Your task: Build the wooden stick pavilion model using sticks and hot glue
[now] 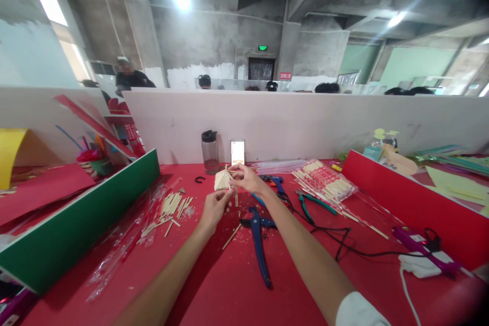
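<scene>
A small model built of pale wooden sticks (222, 180), with a sloped, roof-like top, is held up above the red table. My left hand (217, 208) pinches its lower edge with closed fingers. From the right, the fingers of my right hand (244, 179) are closed on its side near the top. Just below the hands lies a blue-handled cutter (260, 247). A few loose sticks (231, 237) and crumbs are scattered beside it. To the left is a pile of short cut sticks (174, 206).
A dark-lidded bottle (211, 153) and a lit phone (237, 152) stand at the back. Right are a blue glue gun (275, 181), green-handled pliers (314, 205), bagged sticks (324, 179) and a black cable (362, 253). Green (95, 219) and red (412, 209) dividers flank the table (225, 295).
</scene>
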### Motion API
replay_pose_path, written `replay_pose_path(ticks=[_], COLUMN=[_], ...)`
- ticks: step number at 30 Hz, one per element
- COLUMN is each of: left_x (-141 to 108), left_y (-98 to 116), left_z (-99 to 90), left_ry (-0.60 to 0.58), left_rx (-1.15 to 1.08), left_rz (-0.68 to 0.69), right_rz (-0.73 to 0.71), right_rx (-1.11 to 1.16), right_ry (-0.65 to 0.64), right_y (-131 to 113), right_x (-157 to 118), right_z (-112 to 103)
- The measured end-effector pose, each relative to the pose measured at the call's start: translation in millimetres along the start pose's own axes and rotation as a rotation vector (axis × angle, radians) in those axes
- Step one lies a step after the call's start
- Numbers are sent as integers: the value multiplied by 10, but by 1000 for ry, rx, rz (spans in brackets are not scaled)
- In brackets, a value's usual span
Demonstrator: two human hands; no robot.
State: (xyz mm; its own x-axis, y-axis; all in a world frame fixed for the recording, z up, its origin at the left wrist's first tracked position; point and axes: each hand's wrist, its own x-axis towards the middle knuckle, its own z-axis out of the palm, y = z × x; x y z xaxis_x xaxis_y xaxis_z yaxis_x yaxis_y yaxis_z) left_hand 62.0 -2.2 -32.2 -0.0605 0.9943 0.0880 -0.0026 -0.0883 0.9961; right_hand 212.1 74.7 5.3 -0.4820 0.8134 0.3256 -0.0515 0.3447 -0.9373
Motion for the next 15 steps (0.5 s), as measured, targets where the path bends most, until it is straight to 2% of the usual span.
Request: replay_pose_path(ticks=[15], left_x=[-1], left_y=[8], left_z=[9], left_ry=[-3], left_rx=[6], left_rz=[7], right_rz=[11], right_rx=[34], right_ry=[-6], right_y=[-7], right_x=[-3], right_z=[-4])
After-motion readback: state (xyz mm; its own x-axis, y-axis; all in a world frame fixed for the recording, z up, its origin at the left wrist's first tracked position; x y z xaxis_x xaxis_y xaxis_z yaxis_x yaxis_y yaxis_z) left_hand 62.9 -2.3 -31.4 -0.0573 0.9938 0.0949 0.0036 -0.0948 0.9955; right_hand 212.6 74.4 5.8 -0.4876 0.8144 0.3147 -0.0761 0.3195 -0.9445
